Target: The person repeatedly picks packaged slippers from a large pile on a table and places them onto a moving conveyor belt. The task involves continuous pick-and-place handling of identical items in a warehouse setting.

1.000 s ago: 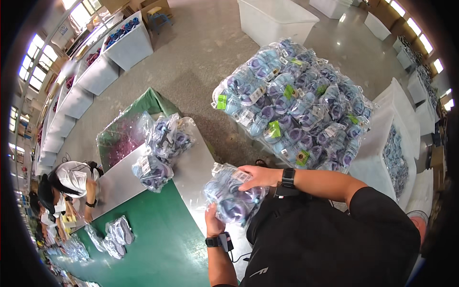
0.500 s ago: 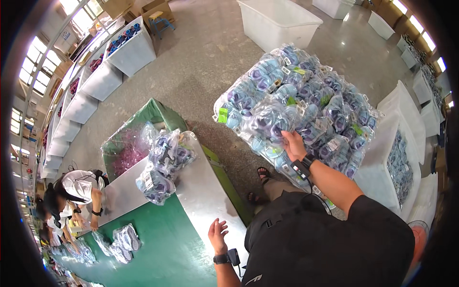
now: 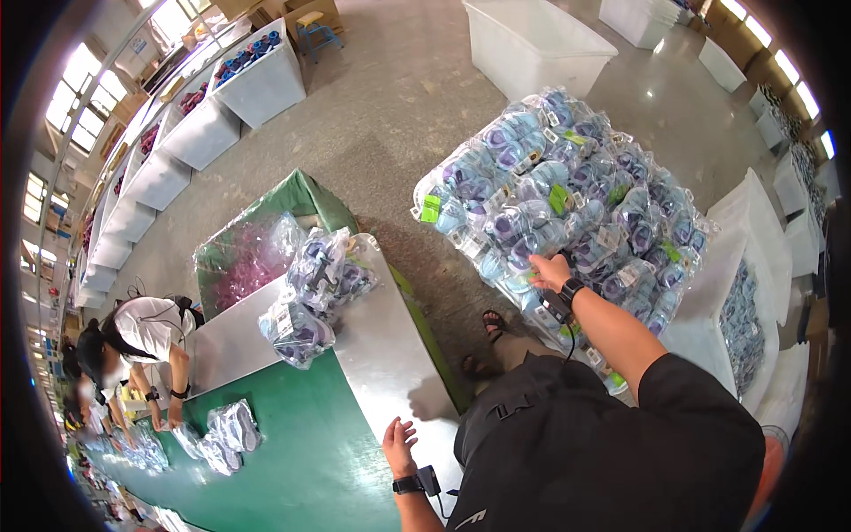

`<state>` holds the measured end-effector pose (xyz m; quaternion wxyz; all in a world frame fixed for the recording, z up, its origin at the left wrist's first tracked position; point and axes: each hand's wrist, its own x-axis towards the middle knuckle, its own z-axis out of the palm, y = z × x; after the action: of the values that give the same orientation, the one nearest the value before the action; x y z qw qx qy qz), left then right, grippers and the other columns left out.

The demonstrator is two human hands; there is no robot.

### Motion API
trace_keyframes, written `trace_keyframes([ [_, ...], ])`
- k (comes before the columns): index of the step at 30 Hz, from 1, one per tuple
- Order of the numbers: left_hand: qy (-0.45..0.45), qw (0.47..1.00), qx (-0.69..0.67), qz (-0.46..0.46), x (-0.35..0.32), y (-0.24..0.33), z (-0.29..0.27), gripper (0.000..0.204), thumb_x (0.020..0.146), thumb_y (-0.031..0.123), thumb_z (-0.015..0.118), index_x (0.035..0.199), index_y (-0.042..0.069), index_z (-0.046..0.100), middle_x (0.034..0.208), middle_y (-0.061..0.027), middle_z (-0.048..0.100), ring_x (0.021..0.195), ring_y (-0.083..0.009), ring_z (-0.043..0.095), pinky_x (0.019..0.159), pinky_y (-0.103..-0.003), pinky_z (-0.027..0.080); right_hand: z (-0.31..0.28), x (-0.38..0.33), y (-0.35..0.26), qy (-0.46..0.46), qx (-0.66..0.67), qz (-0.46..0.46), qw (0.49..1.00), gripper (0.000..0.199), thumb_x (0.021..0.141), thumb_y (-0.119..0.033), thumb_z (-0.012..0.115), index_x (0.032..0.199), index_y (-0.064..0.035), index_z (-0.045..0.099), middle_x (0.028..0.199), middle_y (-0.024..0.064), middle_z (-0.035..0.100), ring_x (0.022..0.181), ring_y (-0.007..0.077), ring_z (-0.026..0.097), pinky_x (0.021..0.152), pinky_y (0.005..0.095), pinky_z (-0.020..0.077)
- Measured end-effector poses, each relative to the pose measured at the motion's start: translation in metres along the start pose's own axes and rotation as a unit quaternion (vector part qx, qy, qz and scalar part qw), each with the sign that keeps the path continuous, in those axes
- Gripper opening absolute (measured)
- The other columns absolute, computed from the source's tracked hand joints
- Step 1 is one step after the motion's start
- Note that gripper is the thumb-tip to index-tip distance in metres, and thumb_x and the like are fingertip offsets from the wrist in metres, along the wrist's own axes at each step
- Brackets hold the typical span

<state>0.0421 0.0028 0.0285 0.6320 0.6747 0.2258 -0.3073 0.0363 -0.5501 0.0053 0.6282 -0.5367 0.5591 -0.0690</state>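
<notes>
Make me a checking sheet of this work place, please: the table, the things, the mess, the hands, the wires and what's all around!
Surface: green belt beside a grey metal table.
Job's things: heap of bagged blue and purple shoes piled on a white bin.
Clutter: bagged shoes on the metal table; more bags on the belt.
Hands: right hand on the heap, grip unclear; left hand open above the table edge.
Cables: thin wire at each wrist device.
Surroundings: concrete floor, white bins, a person in white at the belt.
</notes>
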Motion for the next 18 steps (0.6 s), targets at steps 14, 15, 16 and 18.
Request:
trace_keyframes([
  [14, 0.031, 0.999, -0.029, 0.0, 0.002, -0.027, -0.028, 0.047, 0.1, 0.029, 0.058, 0.135, -0.003, 0.053, 0.106, -0.0139, 0.071, 0.085, -0.0171, 0.066, 0.067, -0.028, 0.053, 0.021, 0.006, 0.008, 0.074, -0.103, -0.063, 0.99, 0.034, 0.085, -0.023, 0.063, 0.062, 0.0029, 0.062, 0.058, 0.0144, 0.065, 0.039, 0.0185, 0.056, 0.034, 0.0361, 0.0384],
  [15, 0.03, 0.999, -0.031, -0.002, 0.002, -0.031, -0.03, 0.047, 0.1, 0.029, 0.058, 0.135, -0.003, 0.053, 0.106, -0.0139, 0.071, 0.085, -0.0171, 0.066, 0.067, -0.028, 0.053, 0.021, 0.006, 0.007, 0.076, -0.112, -0.065, 0.989, 0.034, 0.085, -0.023, 0.063, 0.062, 0.0031, 0.062, 0.058, 0.0145, 0.065, 0.039, 0.0186, 0.056, 0.034, 0.0363, 0.0388],
  [16, 0.033, 0.999, -0.033, -0.005, 0.0, -0.032, -0.031, 0.047, 0.1, 0.029, 0.058, 0.135, -0.003, 0.053, 0.106, -0.0139, 0.071, 0.085, -0.0172, 0.066, 0.066, -0.028, 0.053, 0.024, 0.003, 0.005, 0.077, -0.121, -0.064, 0.988, 0.034, 0.085, -0.022, 0.062, 0.062, 0.0032, 0.062, 0.058, 0.0147, 0.065, 0.038, 0.0188, 0.056, 0.034, 0.0364, 0.0391],
  [18, 0.039, 0.999, -0.035, -0.012, -0.004, -0.034, -0.032, 0.047, 0.1, 0.029, 0.059, 0.135, -0.003, 0.053, 0.106, -0.014, 0.071, 0.085, -0.0173, 0.066, 0.066, -0.028, 0.053, 0.028, -0.003, 0.0, 0.078, -0.121, -0.058, 0.988, 0.034, 0.084, -0.022, 0.062, 0.061, 0.0034, 0.062, 0.057, 0.0145, 0.065, 0.039, 0.0188, 0.057, 0.034, 0.0359, 0.0407],
])
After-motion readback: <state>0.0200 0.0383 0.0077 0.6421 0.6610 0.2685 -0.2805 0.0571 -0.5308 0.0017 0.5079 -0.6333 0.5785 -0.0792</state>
